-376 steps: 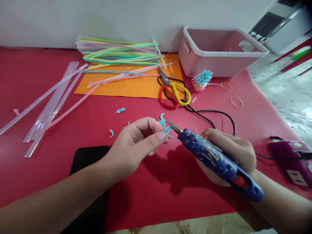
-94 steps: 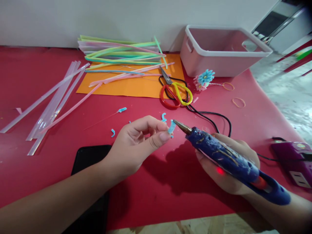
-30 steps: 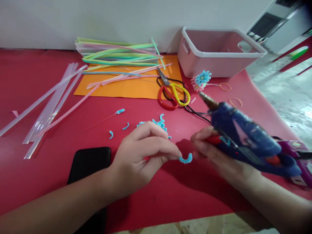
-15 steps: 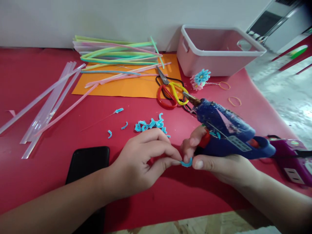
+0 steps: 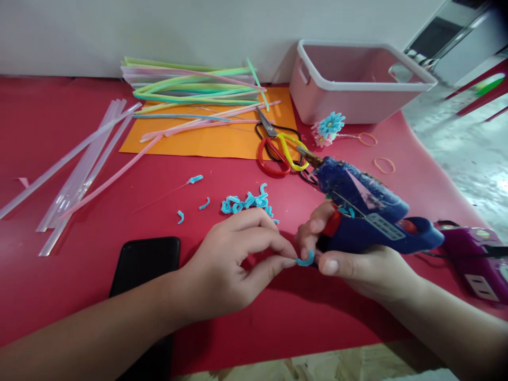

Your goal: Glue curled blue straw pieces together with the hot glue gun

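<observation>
Between thumb and forefinger, my left hand (image 5: 242,262) pinches one end of a short curved piece of blue pipe cleaner (image 5: 306,259). My right hand (image 5: 357,264) is wrapped round a blue glue gun (image 5: 357,203), whose nozzle points up and to the left. The right fingertips are close beside the free end of the blue piece; whether they touch it I cannot tell. Behind my left hand lies a small heap of cut blue pipe cleaner pieces (image 5: 250,202). A thin wire with a blue tip (image 5: 195,179) lies further left.
Scissors (image 5: 272,129) and pipe cleaners (image 5: 194,87) lie on an orange sheet (image 5: 190,148). Clear glue sticks (image 5: 79,174) are at left, a black phone (image 5: 146,259) under my left forearm. A pink basket (image 5: 345,100), a blue flower (image 5: 331,125) and a purple power socket (image 5: 476,270) stand right.
My right thumb has drawn slightly away from the blue piece, and the glue gun has shifted a little left. The left hand keeps its pinch.
</observation>
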Tool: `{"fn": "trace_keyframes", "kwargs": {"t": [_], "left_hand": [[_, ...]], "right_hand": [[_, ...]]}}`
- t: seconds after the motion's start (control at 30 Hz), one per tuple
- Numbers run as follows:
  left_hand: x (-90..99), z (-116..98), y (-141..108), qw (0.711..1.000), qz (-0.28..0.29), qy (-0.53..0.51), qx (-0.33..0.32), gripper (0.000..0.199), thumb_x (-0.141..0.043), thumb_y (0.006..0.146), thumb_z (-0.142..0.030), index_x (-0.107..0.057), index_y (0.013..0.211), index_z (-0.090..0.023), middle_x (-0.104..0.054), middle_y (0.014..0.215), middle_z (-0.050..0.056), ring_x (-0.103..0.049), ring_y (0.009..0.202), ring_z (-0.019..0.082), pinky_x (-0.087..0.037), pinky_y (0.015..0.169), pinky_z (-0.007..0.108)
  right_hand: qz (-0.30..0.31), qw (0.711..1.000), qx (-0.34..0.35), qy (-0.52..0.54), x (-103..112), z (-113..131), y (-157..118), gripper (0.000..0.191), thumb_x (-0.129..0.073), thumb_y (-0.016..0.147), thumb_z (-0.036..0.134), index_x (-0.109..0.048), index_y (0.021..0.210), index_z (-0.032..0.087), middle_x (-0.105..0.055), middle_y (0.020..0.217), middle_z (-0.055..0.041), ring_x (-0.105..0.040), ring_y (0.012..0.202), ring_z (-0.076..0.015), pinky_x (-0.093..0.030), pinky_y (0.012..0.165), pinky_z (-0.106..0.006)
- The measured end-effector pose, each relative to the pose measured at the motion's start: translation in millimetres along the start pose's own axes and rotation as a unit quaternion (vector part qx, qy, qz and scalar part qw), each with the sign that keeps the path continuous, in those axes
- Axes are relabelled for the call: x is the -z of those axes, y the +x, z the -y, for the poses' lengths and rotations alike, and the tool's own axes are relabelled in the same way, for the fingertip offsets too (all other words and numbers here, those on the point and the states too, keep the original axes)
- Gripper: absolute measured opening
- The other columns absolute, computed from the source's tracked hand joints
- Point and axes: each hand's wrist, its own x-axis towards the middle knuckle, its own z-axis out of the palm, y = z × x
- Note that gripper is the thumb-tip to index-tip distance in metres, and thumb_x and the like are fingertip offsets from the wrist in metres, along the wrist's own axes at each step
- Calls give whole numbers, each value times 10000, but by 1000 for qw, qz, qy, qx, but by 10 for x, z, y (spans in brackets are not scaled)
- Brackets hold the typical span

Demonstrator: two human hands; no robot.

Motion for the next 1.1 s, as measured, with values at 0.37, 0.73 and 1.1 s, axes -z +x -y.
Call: {"fn": "trace_keyframes", "kwargs": {"t": [0.37,0.73,1.1], "left_hand": [[-4,-11,-6,1000,-8,-10,-9,53,-710,864,-85,-753,840,-106,-643,755,30,-600,689,93,-512,660,181],[19,-20,42,975,-48,-133,173,87,-710,866,-156,-713,780,-151,-611,728,-9,-529,617,78,-445,579,196],[23,89,42,830,-127,-451,303,97,-858,791,-267,-767,780,-235,-666,726,-66,-527,604,24,-408,575,123]], "right_hand": [[-2,1000,5,-28,-25,-2,-34,319,-856,781,192,-620,968,299,-713,803,71,-653,712,-91,-550,666,-210],[-70,981,96,-153,105,-20,-84,203,-695,923,413,-648,1060,272,-631,665,28,-627,656,-169,-540,671,-330],[-25,936,111,-332,162,2,-188,192,-644,856,66,-605,818,250,-635,690,48,-604,560,-106,-485,513,-207]]}}
